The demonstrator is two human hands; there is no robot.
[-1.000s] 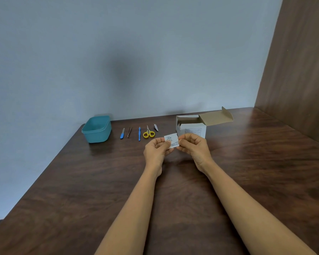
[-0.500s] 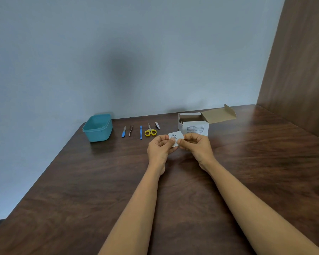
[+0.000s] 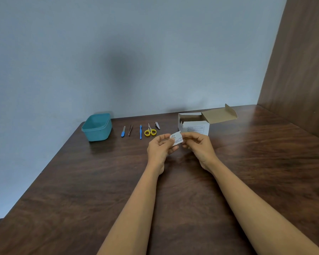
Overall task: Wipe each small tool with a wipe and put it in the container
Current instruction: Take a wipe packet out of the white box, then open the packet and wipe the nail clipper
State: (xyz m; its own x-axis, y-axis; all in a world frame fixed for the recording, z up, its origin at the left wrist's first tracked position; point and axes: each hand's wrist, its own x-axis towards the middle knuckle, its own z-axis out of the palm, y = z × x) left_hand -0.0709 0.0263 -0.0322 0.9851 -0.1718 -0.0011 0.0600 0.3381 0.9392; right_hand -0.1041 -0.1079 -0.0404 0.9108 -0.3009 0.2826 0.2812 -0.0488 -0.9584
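Left hand (image 3: 159,147) and right hand (image 3: 198,145) each pinch a small white wipe packet (image 3: 176,138), fingers covering its edges; its print is illegible.

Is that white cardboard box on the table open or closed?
Open. The white box has its brown flap folded back to the right, and its shadowed inside shows.

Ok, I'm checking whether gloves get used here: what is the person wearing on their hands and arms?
Nothing that shows. The left hand and the right hand are bare: no gloves, rings or watch in view. The left forearm and the right forearm are bare too, with no sleeve in view.
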